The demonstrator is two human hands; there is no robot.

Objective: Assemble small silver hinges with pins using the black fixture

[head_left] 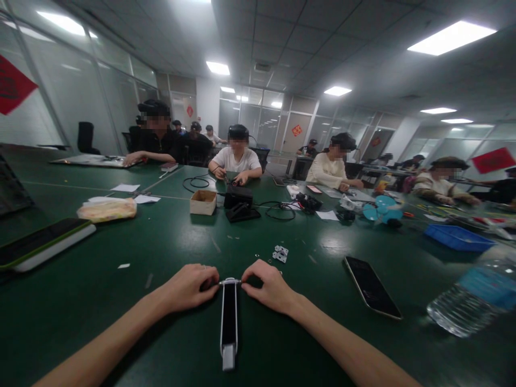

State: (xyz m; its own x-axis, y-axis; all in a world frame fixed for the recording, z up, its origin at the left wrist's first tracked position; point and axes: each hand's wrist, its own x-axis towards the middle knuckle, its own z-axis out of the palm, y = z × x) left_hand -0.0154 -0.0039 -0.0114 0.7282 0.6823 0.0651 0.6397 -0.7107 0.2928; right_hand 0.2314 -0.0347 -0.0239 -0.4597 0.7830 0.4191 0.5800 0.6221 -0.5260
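A long, narrow white frame (221, 322) with a dark middle lies on the green table in front of me, its pale end block (228, 357) pointing towards me. Across its far end runs a thin metal rod (221, 282), sticking out at both sides. My left hand (192, 287) pinches the rod's left end between thumb and fingers. At the right end, my right hand (268, 285) does the same. Just beyond my right hand lie a small silver metal bracket (280, 253) and a few tiny metal parts (257, 256).
On the right are a phone (373, 287), a water bottle (470, 301) and a blue tray (457, 238). To the left lie a green-edged box-like device (44, 244) and a plastic packet (108, 209). A small carton (202, 202) and black stand (242, 210) stand ahead. Several people sit across the tables.
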